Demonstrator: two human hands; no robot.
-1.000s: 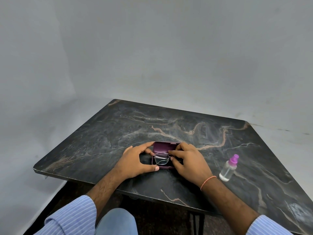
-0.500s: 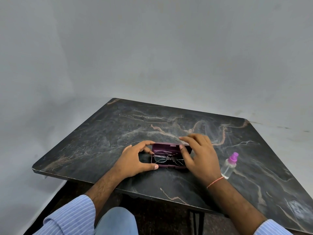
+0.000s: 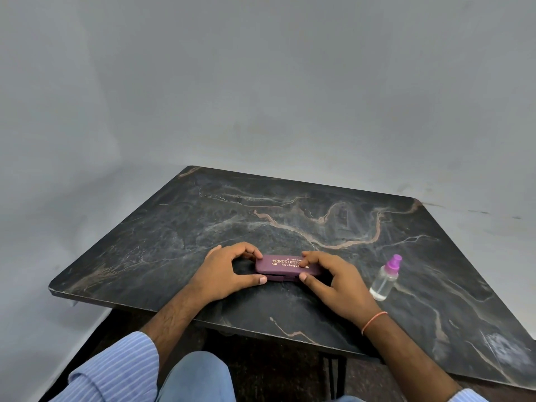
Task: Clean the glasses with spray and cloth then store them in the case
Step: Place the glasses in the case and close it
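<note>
A maroon glasses case (image 3: 282,266) with gold lettering lies closed on the dark marble table (image 3: 290,216), near its front edge. My left hand (image 3: 226,271) pinches the case's left end between thumb and fingers. My right hand (image 3: 333,281) holds the right end, fingers on the lid and thumb at the front. The glasses are hidden inside the case. A small clear spray bottle (image 3: 387,278) with a purple cap stands to the right of my right hand, untouched. No cloth shows.
The table sits in a corner of plain grey walls. Its front edge runs just before my forearms, and my knee in blue trousers (image 3: 197,375) is below it. Bare tabletop stretches behind the case and to the left.
The case lid, open with the glasses showing inside, has been brought down by my right hand and is now closed. My left hand stayed at the left end.
</note>
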